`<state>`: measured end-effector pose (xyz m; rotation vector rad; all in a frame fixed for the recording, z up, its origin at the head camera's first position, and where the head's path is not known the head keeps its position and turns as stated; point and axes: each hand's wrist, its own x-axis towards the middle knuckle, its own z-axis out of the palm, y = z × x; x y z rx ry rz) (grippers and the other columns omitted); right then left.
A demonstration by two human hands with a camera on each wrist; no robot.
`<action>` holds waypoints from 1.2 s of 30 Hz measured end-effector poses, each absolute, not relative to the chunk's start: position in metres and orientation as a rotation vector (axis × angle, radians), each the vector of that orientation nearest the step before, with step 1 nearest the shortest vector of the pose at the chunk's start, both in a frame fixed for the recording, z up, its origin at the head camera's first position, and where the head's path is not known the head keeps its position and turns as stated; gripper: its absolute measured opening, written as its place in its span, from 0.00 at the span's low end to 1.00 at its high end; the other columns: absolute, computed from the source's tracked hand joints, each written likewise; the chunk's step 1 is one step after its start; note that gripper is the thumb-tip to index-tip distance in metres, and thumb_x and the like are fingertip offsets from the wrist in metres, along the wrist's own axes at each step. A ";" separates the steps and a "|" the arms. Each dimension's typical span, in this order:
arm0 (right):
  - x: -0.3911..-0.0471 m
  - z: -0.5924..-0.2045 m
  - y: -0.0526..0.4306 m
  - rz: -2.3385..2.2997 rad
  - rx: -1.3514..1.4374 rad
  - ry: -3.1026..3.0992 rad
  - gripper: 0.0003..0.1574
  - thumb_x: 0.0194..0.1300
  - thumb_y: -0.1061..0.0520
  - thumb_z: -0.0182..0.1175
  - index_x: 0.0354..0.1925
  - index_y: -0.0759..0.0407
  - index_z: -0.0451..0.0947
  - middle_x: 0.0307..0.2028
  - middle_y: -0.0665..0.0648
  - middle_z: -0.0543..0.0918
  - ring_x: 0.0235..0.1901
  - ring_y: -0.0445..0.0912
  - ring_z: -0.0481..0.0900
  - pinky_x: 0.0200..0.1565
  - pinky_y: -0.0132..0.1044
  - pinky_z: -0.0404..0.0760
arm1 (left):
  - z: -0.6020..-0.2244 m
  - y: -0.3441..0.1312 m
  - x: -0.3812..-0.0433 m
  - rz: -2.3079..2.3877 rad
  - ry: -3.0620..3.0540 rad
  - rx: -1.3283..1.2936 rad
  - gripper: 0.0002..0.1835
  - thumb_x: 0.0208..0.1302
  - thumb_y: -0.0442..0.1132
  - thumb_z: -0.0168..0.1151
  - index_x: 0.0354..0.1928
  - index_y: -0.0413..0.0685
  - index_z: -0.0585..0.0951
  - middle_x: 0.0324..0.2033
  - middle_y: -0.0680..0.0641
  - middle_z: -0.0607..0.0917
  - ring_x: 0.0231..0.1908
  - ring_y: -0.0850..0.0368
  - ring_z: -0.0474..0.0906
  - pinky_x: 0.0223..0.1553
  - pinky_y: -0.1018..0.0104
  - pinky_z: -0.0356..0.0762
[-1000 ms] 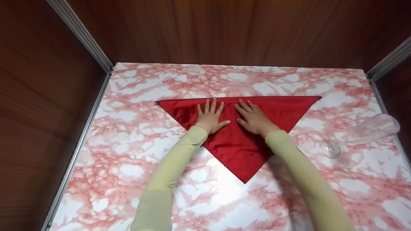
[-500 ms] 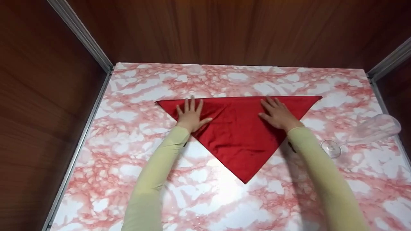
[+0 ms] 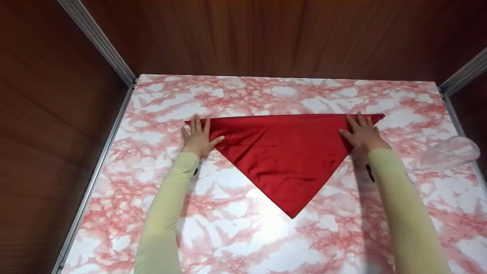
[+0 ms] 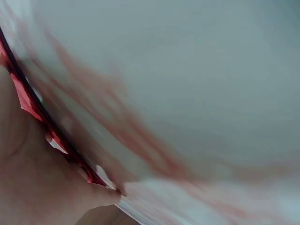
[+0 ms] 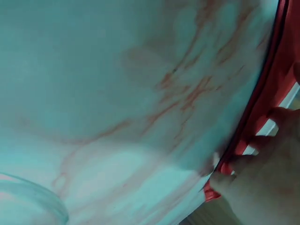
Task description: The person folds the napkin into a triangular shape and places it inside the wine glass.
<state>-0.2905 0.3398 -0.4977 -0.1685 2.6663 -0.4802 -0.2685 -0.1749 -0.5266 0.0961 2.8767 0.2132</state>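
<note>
A red cloth (image 3: 285, 152) with dark edging lies on the table as a triangle, its long side toward the back and its point toward the front. Slight creases run across its left half and lower middle. My left hand (image 3: 198, 140) rests with spread fingers on the cloth's left end. On the right end, my right hand (image 3: 364, 135) lies flat, fingers spread, a little short of the corner. Each wrist view shows a hand, the left (image 4: 42, 168) and the right (image 5: 267, 168), along the cloth's dark edge.
A clear wine glass (image 3: 449, 152) lies on its side at the right; the right sleeve hides its base in the head view. The table (image 3: 228, 243) has a red-and-white marbled top. Brown wood-grain panels (image 3: 266, 38) stand behind it and at both sides.
Both hands have slid outward from the middle of the cloth, the left hand to the left end and the right hand to the right end. The cloth keeps its triangle shape.
</note>
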 end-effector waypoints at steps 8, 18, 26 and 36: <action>-0.282 -0.494 0.346 -0.527 0.058 2.623 0.65 0.63 0.23 0.41 0.73 0.62 0.25 0.66 0.80 0.20 0.63 0.75 0.18 0.60 0.71 0.29 | -0.529 -0.182 -0.271 0.236 2.874 0.100 0.50 0.63 0.74 0.35 0.75 0.50 0.36 0.71 0.32 0.32 0.71 0.39 0.24 0.65 0.35 0.30; -0.280 -0.490 0.348 -0.512 0.094 2.630 0.67 0.61 0.22 0.42 0.73 0.61 0.24 0.65 0.81 0.20 0.64 0.75 0.20 0.59 0.72 0.30 | -0.526 -0.181 -0.277 0.289 2.872 0.124 0.50 0.63 0.73 0.37 0.75 0.50 0.37 0.71 0.32 0.32 0.71 0.39 0.24 0.69 0.47 0.31; -0.281 -0.490 0.348 -0.475 0.084 2.639 0.67 0.61 0.21 0.41 0.73 0.63 0.25 0.65 0.82 0.21 0.64 0.75 0.20 0.59 0.73 0.29 | -0.522 -0.182 -0.282 0.253 2.857 0.148 0.51 0.63 0.73 0.38 0.75 0.49 0.38 0.71 0.31 0.34 0.71 0.38 0.27 0.69 0.48 0.34; -0.279 -0.491 0.342 -0.487 0.102 2.633 0.67 0.61 0.22 0.42 0.72 0.63 0.25 0.65 0.81 0.20 0.64 0.74 0.19 0.59 0.72 0.27 | -0.520 -0.184 -0.297 0.189 2.844 0.134 0.52 0.61 0.75 0.38 0.75 0.48 0.38 0.71 0.31 0.35 0.71 0.38 0.28 0.69 0.49 0.39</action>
